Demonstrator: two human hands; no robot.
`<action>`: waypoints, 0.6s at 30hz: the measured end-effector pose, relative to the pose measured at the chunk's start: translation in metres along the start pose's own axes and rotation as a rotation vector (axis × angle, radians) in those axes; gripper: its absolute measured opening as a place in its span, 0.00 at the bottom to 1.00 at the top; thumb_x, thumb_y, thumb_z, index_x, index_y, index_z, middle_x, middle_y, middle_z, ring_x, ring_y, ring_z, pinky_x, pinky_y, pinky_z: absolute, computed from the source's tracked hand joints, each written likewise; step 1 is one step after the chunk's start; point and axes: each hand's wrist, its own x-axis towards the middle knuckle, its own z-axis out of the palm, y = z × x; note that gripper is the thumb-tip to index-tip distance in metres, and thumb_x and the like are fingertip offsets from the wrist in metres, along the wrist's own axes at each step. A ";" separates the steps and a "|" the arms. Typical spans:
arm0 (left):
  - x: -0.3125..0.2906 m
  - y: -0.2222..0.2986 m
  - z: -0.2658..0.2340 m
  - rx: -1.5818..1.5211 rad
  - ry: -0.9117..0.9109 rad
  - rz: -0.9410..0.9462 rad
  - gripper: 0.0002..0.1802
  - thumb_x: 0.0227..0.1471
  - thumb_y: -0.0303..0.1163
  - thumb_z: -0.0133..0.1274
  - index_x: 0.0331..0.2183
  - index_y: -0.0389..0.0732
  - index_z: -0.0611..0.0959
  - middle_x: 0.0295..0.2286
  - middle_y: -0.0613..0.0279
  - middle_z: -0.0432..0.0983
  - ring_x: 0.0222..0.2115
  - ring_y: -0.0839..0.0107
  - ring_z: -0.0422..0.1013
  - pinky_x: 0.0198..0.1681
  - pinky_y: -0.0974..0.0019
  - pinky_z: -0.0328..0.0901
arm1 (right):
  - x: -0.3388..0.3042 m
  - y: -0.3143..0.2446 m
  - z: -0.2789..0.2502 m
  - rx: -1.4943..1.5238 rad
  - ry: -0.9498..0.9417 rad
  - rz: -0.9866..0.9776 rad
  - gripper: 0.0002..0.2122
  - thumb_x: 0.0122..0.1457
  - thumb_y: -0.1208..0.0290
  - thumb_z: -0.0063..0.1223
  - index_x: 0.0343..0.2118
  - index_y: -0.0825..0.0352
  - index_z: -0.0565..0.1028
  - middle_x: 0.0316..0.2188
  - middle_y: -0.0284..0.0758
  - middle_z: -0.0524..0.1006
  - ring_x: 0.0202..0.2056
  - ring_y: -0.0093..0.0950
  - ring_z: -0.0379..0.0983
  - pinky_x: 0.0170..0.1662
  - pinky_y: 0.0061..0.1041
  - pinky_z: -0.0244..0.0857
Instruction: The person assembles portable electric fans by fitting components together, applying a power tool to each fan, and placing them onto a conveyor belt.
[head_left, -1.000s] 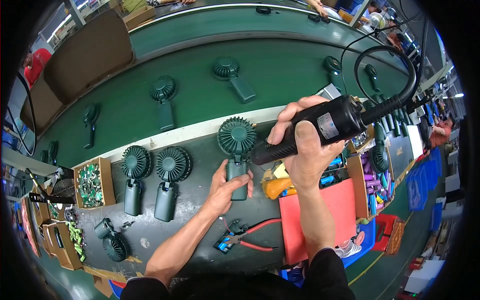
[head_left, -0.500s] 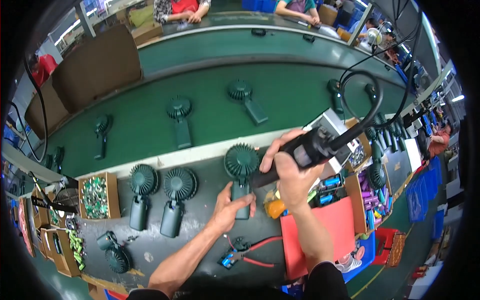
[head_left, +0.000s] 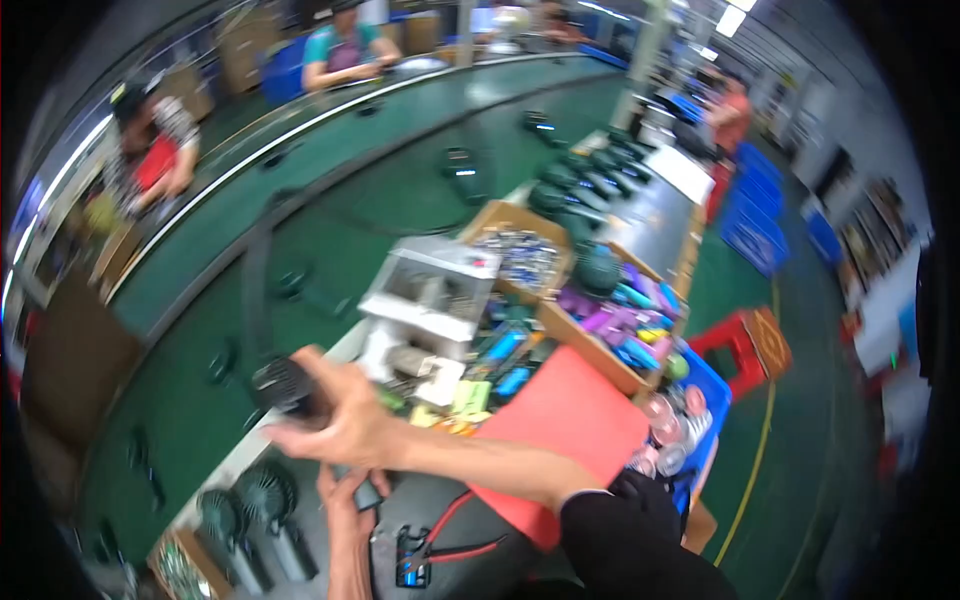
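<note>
In my right hand [head_left: 350, 415] is a black electric screwdriver [head_left: 285, 388], gripped around its body, with a blurred cable rising from it. Just below, my left hand [head_left: 345, 505] is closed on the handle of a dark green handheld fan [head_left: 368, 493]. My right hand hides most of that fan. Two more handheld fans, a nearer one [head_left: 272, 500] and another [head_left: 222, 525], lie to the left on the bench. Pliers [head_left: 465, 553] with red handles rest right of my left hand, against a small black part [head_left: 412, 558] with blue in it.
A red sheet [head_left: 570, 430] lies under my right forearm. Beyond it stand a white-and-grey box-shaped device [head_left: 430, 290] and a cardboard box [head_left: 590, 345] of coloured cylindrical cells. A green conveyor belt [head_left: 400, 215] carries more fans. Co-workers sit across it; a red stool [head_left: 735, 345] stands right.
My view has swung to the right, so the bench appears shifted left and tilted. Both hands keep their holds on the screwdriver and the fan.
</note>
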 end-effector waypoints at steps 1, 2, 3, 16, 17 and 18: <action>-0.001 0.000 -0.003 -0.045 0.051 0.020 0.23 0.44 0.27 0.55 0.43 0.32 0.68 0.20 0.55 0.71 0.17 0.65 0.69 0.16 0.66 0.67 | 0.002 -0.007 0.002 -0.054 -0.025 0.053 0.21 0.45 0.72 0.66 0.41 0.70 0.69 0.20 0.32 0.73 0.22 0.17 0.68 0.26 0.22 0.64; 0.001 0.004 0.000 -0.029 0.063 0.040 0.22 0.43 0.26 0.56 0.42 0.32 0.69 0.19 0.56 0.70 0.16 0.65 0.69 0.15 0.66 0.66 | 0.006 -0.010 0.003 -0.049 0.026 -0.057 0.21 0.45 0.73 0.66 0.40 0.70 0.69 0.19 0.33 0.72 0.21 0.20 0.67 0.26 0.23 0.63; 0.004 0.007 0.000 0.016 0.088 0.081 0.21 0.43 0.26 0.56 0.41 0.32 0.70 0.19 0.56 0.70 0.16 0.66 0.68 0.13 0.67 0.65 | 0.010 -0.011 0.003 -0.004 0.049 -0.105 0.23 0.44 0.67 0.69 0.40 0.70 0.70 0.20 0.30 0.70 0.21 0.16 0.63 0.24 0.19 0.59; 0.159 0.024 0.092 0.584 0.195 0.812 0.15 0.54 0.40 0.51 0.36 0.37 0.74 0.24 0.61 0.73 0.20 0.68 0.68 0.23 0.65 0.63 | 0.028 -0.056 -0.046 -0.093 0.370 -0.197 0.30 0.43 0.64 0.69 0.47 0.73 0.68 0.27 0.38 0.72 0.23 0.24 0.66 0.31 0.21 0.61; 0.165 0.032 0.101 0.612 0.200 0.812 0.16 0.54 0.40 0.51 0.37 0.37 0.74 0.24 0.60 0.73 0.21 0.68 0.69 0.24 0.65 0.64 | 0.029 -0.058 -0.048 -0.040 0.314 -0.164 0.30 0.43 0.65 0.69 0.47 0.74 0.67 0.27 0.38 0.73 0.24 0.24 0.67 0.32 0.21 0.62; 0.171 0.026 0.112 0.633 0.179 0.774 0.16 0.54 0.40 0.52 0.37 0.37 0.74 0.24 0.60 0.73 0.21 0.67 0.69 0.24 0.64 0.64 | 0.026 -0.056 -0.055 -0.019 0.285 -0.110 0.29 0.44 0.66 0.69 0.47 0.74 0.67 0.27 0.38 0.74 0.25 0.23 0.68 0.32 0.21 0.62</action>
